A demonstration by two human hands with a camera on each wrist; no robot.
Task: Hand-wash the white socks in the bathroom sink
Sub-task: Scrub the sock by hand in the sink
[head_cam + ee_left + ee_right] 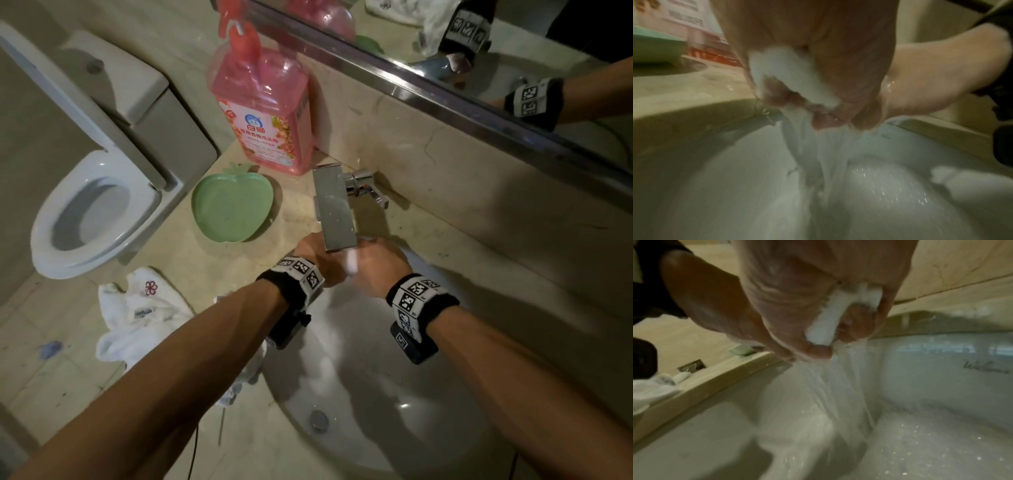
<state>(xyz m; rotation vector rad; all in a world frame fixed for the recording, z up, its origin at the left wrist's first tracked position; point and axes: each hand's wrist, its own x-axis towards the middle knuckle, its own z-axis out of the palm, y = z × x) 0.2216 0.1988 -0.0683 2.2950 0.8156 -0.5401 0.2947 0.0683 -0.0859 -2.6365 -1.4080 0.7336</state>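
Rinsing looked underway — left hand (813, 53) and right hand (818, 293) each clenched the wet white fabric sock (789, 73) beneath the chrome tap (334, 209); next, wringing — firmly.

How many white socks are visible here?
3 at least: one sock gripped by left hand and right hand under the tap; a heap on the counter left of the sink; another white piece at the sink's left rim. The heap may hide more.

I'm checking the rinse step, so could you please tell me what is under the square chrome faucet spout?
Both hands, left hand and right hand, grip a white sock there, with water running into the white sink basin. Most of the sock is covered by the fingers.
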